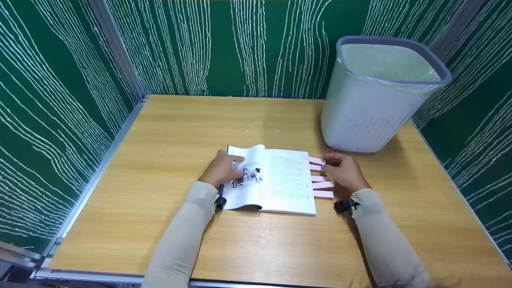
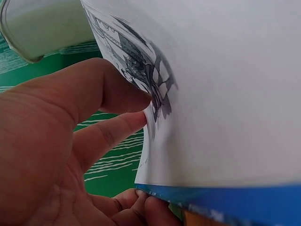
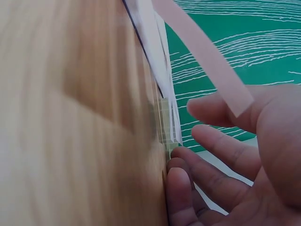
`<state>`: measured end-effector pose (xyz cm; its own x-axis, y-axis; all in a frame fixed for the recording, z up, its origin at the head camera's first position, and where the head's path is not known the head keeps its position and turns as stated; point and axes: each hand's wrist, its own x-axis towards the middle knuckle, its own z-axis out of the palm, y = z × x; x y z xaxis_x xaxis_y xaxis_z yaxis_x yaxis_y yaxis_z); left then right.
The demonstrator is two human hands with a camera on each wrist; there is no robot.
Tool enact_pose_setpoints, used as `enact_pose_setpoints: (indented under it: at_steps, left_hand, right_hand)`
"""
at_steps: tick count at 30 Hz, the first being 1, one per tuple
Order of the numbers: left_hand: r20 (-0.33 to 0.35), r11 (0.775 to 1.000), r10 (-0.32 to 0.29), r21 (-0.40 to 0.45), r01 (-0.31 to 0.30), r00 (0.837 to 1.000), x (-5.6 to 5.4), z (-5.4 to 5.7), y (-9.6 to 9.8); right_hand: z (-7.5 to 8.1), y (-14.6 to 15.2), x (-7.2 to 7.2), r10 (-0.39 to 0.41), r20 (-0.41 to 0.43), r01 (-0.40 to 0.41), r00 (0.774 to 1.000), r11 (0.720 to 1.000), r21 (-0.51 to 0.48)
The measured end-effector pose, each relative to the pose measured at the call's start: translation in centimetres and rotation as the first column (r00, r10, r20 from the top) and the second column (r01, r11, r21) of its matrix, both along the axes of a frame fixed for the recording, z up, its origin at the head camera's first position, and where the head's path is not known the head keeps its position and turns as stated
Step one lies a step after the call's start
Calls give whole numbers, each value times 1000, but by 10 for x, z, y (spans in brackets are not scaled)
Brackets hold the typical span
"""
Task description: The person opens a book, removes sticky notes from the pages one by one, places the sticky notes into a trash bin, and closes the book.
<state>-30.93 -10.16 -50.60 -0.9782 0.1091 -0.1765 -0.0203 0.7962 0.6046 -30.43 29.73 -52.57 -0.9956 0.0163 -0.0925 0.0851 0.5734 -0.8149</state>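
Observation:
An open book lies on the table, with a black-and-white drawing on its left page. My left hand holds down that page at its outer side. In the left wrist view, thumb and index finger press the curved page, while other fingers curl by the blue cover. Several pink paper strips stick out from the book's right edge. Beside the upper strips is my right hand, fingers loosely bent and apart. One pink strip crosses before its thumb in the right wrist view.
A lined wastebasket with a grey rim stands at the table's back right. Small white specks lie on the wooden table behind the book. Green walls with white lines enclose the back and sides.

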Motion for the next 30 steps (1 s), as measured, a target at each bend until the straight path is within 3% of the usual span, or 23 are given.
enact_pose_setpoints:
  at_steps: [4,19,26,30]
  left_hand:
    - [-22,999,-25,-32,24,999,0,0,-1]
    - [-15,1000,-11,-22,11,1000,1,0,0]
    - [6,1000,11,0,-11,1000,1,0,1]
    - [-9,1000,-7,-12,7,1000,1,1,1]
  right_hand:
    - [-1,0,0,17,-11,-17,1000,1000,3]
    - [0,-3,2,-18,-9,18,1000,1000,8]
    - [3,-1,4,-43,-37,42,998,999,-24]
    - [1,-3,4,-51,-85,49,995,999,-23]
